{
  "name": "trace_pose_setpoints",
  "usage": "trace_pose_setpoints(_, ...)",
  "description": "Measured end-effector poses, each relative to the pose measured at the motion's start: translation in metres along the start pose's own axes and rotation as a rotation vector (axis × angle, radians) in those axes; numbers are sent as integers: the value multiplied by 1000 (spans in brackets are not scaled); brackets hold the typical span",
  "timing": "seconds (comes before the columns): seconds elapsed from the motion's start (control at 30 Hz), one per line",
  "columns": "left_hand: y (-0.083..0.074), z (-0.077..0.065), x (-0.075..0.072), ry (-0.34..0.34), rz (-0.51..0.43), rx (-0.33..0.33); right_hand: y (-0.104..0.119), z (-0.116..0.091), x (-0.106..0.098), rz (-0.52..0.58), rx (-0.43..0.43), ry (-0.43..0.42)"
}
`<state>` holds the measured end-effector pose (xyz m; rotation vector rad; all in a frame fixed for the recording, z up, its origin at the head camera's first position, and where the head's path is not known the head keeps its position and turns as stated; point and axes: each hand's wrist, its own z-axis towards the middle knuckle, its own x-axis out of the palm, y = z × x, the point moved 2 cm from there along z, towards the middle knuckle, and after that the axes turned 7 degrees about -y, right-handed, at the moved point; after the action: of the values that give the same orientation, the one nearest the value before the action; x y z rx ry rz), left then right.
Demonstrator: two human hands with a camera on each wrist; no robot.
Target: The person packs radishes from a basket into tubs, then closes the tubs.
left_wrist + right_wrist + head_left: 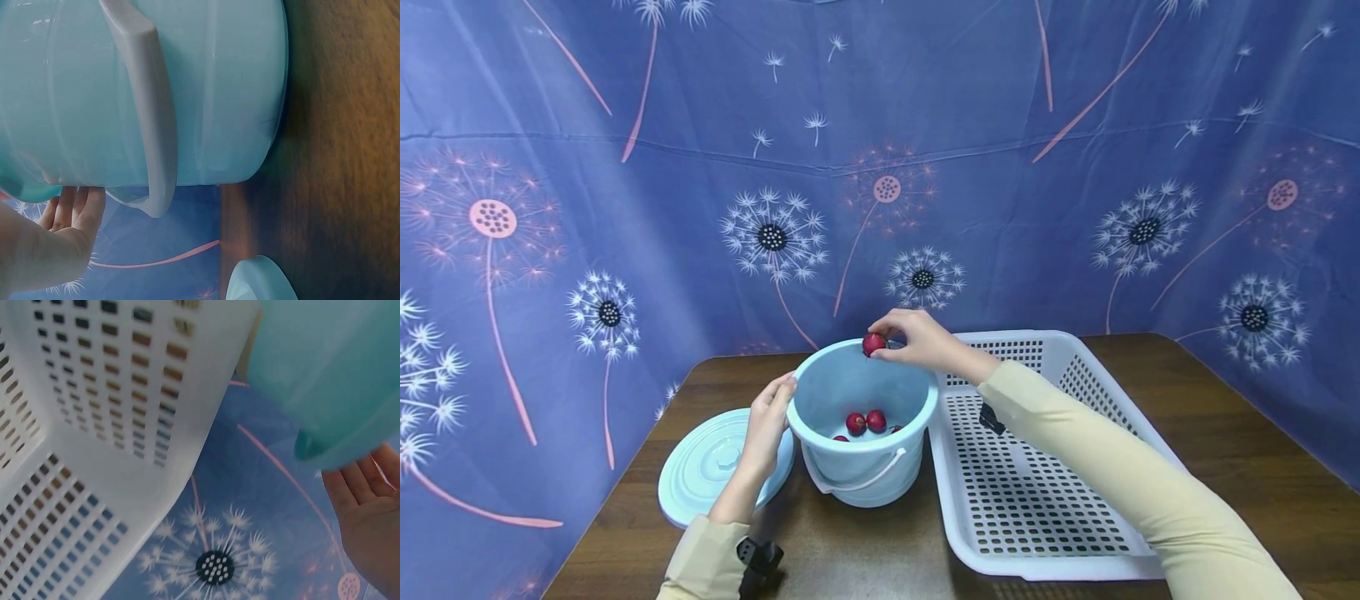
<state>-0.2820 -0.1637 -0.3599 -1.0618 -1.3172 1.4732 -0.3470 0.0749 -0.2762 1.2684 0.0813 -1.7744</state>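
Observation:
A light-blue bucket (861, 471) stands upright on the table, its white handle (865, 483) hanging down the near side. At the bucket's left rim my left hand (765, 425) holds on; in the left wrist view its fingers (80, 209) lie against the bucket wall. Above the far right of the rim, my right hand (917, 340) pinches a red radish (873, 344) between thumb and fingers. Several more radishes (876, 421) lie on the bucket's floor, partly hidden by the near rim. Only a sliver of red shows by the right hand (374, 519) in the right wrist view.
A white perforated basket (958, 508) sits just right of the bucket, beneath my right forearm. The round light-blue lid (688, 467) lies flat left of the bucket, partly behind my left wrist. A blue dandelion-print cloth (1000, 225) hangs behind the wooden table (865, 567).

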Motion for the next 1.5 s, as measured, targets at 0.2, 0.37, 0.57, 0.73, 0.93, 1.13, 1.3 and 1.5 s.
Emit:
trace_pose_setpoints(0.2,2,1,2,-5,-5,-5,8,4,14,36,-31,41)
trace_pose_setpoints(0.37,2,0,6,0,-8,-3,11,4,26,39,-78,62)
trace_pose_setpoints(0.57,2,0,7,1,-3,6,14,2,36,33,-97,95)
trace_pose_setpoints(0.73,0,0,6,1,-6,11,19,3,43,0,-112,116)
trace_pose_setpoints(0.93,-1,0,4,2,-4,6,23,5,51,-22,-121,160)
trace_pose_setpoints(1.13,-2,1,2,-1,-4,4,24,6,53,12,-119,163)
trace_pose_setpoints(1.3,-1,2,3,-3,-7,-2,22,6,53,39,-135,139)
trace_pose_setpoints(1.5,0,2,2,-9,-2,-8,24,6,51,53,-135,116)
